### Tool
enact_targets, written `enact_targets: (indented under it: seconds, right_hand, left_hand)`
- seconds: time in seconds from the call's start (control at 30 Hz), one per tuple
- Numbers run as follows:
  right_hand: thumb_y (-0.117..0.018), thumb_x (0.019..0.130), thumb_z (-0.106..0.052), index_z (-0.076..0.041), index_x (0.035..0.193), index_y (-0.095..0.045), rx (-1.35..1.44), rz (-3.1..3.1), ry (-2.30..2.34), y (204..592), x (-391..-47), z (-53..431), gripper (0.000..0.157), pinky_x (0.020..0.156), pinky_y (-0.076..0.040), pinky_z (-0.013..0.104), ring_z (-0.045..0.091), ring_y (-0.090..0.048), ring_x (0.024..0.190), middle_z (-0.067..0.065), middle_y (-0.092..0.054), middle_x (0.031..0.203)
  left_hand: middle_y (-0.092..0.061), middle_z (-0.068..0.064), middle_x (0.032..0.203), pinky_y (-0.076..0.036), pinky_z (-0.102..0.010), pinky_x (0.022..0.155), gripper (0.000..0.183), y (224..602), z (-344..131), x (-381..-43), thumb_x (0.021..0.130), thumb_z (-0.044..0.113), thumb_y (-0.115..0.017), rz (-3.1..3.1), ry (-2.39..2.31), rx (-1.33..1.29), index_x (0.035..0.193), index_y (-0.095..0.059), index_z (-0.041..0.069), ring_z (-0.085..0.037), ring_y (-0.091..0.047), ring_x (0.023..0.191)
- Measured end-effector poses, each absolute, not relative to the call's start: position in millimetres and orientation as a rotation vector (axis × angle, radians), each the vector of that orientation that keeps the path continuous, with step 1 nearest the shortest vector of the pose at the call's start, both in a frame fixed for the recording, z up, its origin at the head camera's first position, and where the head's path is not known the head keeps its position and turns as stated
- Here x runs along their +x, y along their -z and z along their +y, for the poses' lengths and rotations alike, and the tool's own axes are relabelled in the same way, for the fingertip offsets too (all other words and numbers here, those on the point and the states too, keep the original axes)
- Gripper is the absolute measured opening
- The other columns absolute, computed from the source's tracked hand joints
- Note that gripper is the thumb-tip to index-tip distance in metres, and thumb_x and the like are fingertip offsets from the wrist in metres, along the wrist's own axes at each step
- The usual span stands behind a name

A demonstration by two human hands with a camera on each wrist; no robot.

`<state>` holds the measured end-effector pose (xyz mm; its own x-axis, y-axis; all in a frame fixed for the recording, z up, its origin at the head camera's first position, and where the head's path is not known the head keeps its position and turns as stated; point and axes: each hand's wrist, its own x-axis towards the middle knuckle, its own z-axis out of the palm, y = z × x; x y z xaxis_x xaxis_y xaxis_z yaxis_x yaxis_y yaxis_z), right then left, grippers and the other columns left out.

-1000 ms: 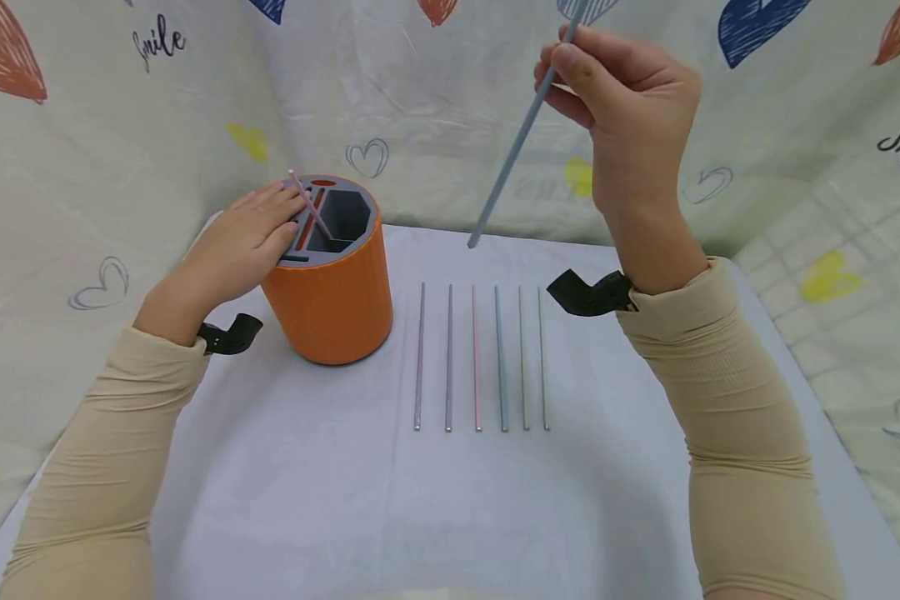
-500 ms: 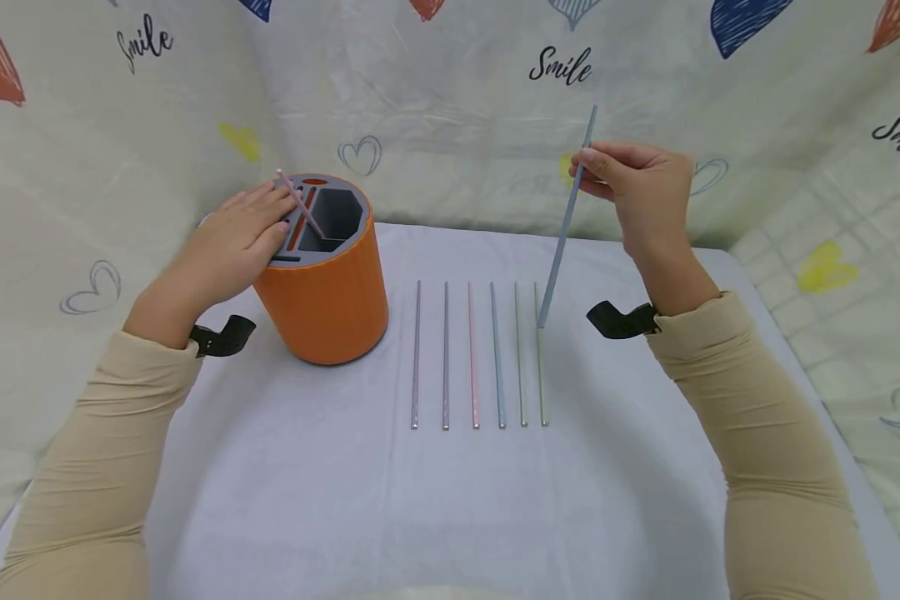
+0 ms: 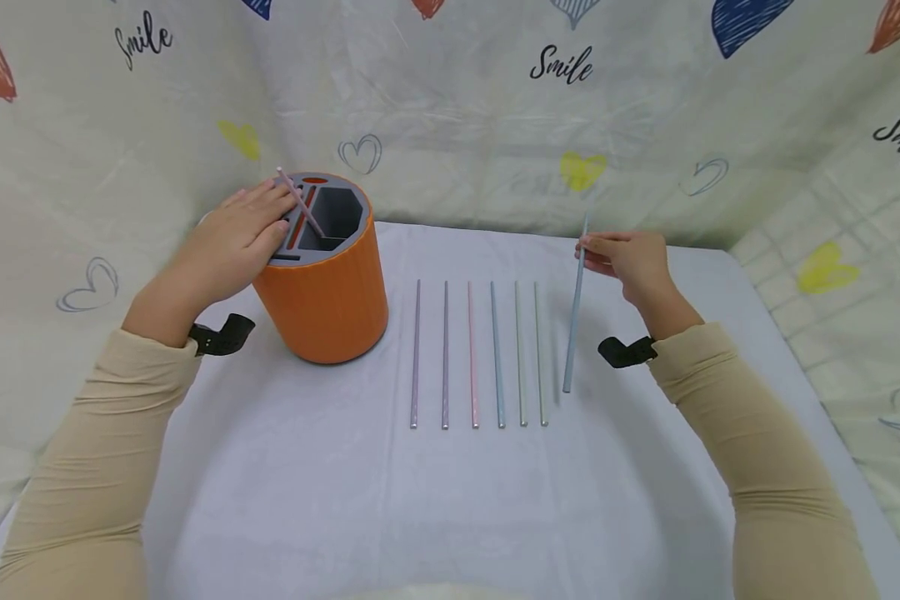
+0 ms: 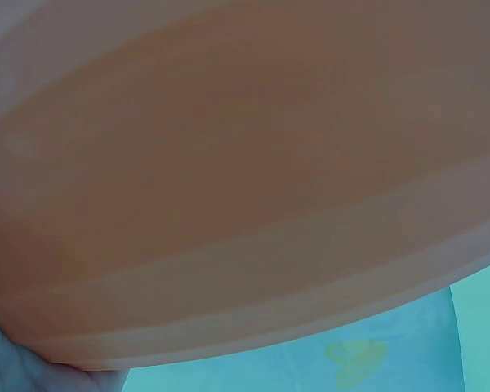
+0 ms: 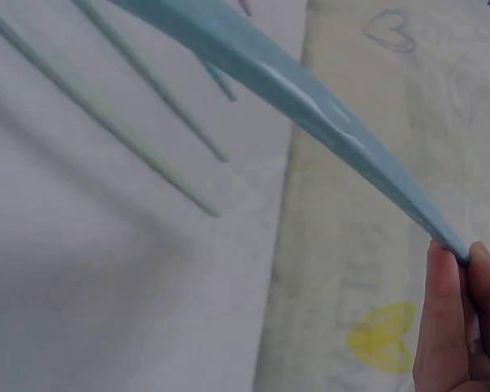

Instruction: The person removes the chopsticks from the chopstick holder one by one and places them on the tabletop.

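Note:
My right hand [image 3: 630, 258] pinches a light blue chopstick [image 3: 574, 333] near its upper end, between thumb and fingers. The chopstick slants down, right of the row on the table; the right wrist view shows thumb and fingertips [image 5: 443, 273] at its far end. My left hand [image 3: 228, 246] rests on the left top of an orange knife block [image 3: 326, 308] with a grey slotted insert, fingers extended. A pink chopstick [image 3: 300, 202] leans in the block's opening. In the left wrist view, the orange wall [image 4: 245, 180] fills most of the picture.
Several chopsticks lie parallel on the white table [image 3: 345, 500]: two purple [image 3: 446, 354], one pink [image 3: 473, 354], one blue [image 3: 498, 354], two green [image 3: 541, 354]. A printed curtain [image 3: 457, 125] hangs behind the table and along both sides.
My right hand has come down toward the table and slightly right, carrying the blue chopstick to the right of the row. My left hand stays on the knife block.

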<state>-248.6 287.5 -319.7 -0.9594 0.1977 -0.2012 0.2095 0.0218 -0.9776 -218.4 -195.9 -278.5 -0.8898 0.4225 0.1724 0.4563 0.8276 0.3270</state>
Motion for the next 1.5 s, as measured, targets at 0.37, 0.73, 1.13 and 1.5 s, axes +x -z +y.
enact_targets:
  seconds: [0.37,0.73,1.13,1.5]
  right_hand:
    - [-0.073,0.090,-0.014,-0.019,0.075,-0.074,0.639,2.160,1.893,364.4,-247.4,296.3,0.016,0.069,-0.060,0.018,0.005,-0.073,0.066,-0.007,-0.074,0.068]
    - [-0.074,0.089,-0.012,-0.007,0.101,-0.065,0.772,2.187,1.755,399.5,-259.9,297.3,0.015,0.062,-0.058,0.015,0.001,-0.067,0.057,-0.010,-0.068,0.063]
    - [-0.073,0.088,-0.005,-0.003,0.096,-0.064,0.751,2.224,1.743,407.3,-265.2,294.2,0.012,0.058,-0.059,0.017,0.003,-0.067,0.051,-0.007,-0.068,0.058]
    - [-0.073,0.089,-0.012,0.001,0.117,-0.071,0.482,2.222,1.951,359.8,-257.2,259.5,0.030,0.077,-0.061,0.022,0.005,-0.074,0.072,-0.008,-0.075,0.073]
  left_hand:
    - [-0.030,-0.017,0.162,-0.011,-0.050,0.128,0.053,278.2,-195.0,-217.8,0.107,0.027,-0.032,-2.929,0.550,-0.695,0.153,-0.036,0.002,-0.034,-0.018,0.154]
    - [-0.029,-0.016,0.162,-0.010,-0.050,0.128,0.053,276.6,-195.7,-217.8,0.107,0.028,-0.031,-2.935,0.532,-0.690,0.153,-0.036,0.003,-0.034,-0.018,0.155]
    - [-0.030,-0.017,0.162,-0.011,-0.050,0.128,0.053,277.6,-196.3,-217.9,0.107,0.027,-0.031,-2.917,0.548,-0.692,0.153,-0.036,0.002,-0.034,-0.018,0.155]
    - [-0.031,-0.017,0.161,-0.011,-0.050,0.128,0.052,277.1,-195.6,-218.0,0.107,0.027,-0.032,-2.921,0.554,-0.688,0.153,-0.037,0.002,-0.033,-0.019,0.154]
